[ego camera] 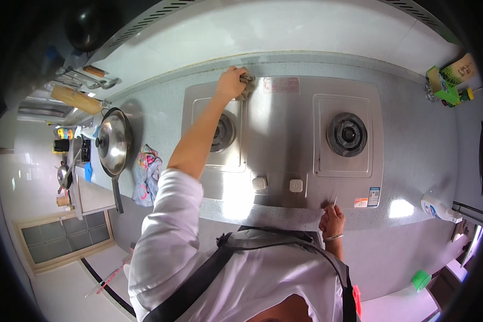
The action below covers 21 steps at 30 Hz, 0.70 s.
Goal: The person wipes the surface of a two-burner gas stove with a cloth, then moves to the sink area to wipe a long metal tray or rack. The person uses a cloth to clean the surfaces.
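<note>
In the head view my left hand (230, 85) reaches to the back edge of a two-burner stainless steel gas hob (279, 133). It presses a crumpled brownish cloth (247, 85) at the hob's rear, left of a sticker with red print (281, 85). My forearm covers part of the left burner (225, 133). At the front edge, my right hand (332, 222) grips a thin, pointed implement (335, 199); its exact kind is unclear. Two square knobs, the left one (259, 183) and the right one (296, 185), sit at the front. The right burner (347, 134) is fully visible.
A lidded wok (114, 143) and a patterned cloth (147, 177) lie left on the grey countertop (410, 153). A white bottle (438, 207) lies near the front right edge. A green box (442, 85) stands at the back right. Utensils (86, 78) hang on the left.
</note>
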### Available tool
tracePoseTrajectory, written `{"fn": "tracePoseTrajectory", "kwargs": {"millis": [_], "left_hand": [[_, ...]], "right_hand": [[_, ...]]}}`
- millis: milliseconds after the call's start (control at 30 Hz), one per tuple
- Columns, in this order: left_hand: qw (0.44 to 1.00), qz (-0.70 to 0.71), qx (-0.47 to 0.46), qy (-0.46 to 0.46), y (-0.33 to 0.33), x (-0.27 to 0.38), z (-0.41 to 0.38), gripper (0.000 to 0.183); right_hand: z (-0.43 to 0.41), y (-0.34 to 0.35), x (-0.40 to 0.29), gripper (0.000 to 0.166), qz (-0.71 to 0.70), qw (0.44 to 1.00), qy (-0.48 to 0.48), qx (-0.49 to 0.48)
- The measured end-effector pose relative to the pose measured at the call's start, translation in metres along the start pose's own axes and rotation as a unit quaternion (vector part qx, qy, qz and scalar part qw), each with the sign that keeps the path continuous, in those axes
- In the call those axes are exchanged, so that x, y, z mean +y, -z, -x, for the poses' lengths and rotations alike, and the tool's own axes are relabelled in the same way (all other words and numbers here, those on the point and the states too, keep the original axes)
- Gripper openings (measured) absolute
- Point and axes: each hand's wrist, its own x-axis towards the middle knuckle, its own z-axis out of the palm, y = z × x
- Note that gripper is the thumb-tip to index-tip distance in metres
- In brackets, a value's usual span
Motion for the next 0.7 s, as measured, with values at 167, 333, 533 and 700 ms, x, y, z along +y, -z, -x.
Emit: {"fn": "tracePoseTrajectory", "kwargs": {"millis": [167,333,533,700], "left_hand": [[0.966,-0.235,0.088,-0.068,-0.069,0.025,0.034,0.027],[0.962,-0.233,0.058,-0.132,-0.084,0.046,0.095,0.023],[0.981,-0.134,0.022,-0.141,-0.05,0.07,0.195,0.037],[0.991,-0.025,-0.115,-0.058,-0.03,0.055,0.269,0.035]], "right_hand": [[0.003,-0.003,0.007,0.021,0.009,1.0,-0.005,-0.006],[0.003,0.0,0.01,0.022,0.008,1.0,0.003,-0.018],[0.006,0.007,0.003,0.023,0.008,1.0,0.007,-0.013],[0.004,0.018,0.007,0.022,-0.002,1.0,-0.002,0.007]]}}
